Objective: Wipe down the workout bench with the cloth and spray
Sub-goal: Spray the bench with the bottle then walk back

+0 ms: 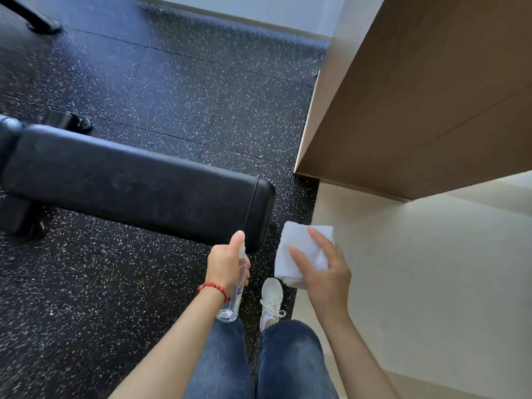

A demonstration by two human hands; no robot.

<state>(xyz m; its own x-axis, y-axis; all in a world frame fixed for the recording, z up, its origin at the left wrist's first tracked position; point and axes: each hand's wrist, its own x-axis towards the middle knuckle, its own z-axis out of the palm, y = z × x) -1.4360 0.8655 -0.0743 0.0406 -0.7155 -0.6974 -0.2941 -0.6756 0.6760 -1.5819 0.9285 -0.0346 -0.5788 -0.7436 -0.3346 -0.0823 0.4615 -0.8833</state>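
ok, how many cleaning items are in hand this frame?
2. A clear spray bottle gripped in the left hand, near the bench pad's end. A folded white cloth held in the right hand, right of the bench. None visible elsewhere.

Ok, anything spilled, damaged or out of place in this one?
Nothing stands out. The left hand holds the clear spray bottle, the right hand the folded white cloth, and the black bench pad looks intact and dry.

Bench (138, 180) left, ahead of bottle (234, 295); cloth (302, 254) right.
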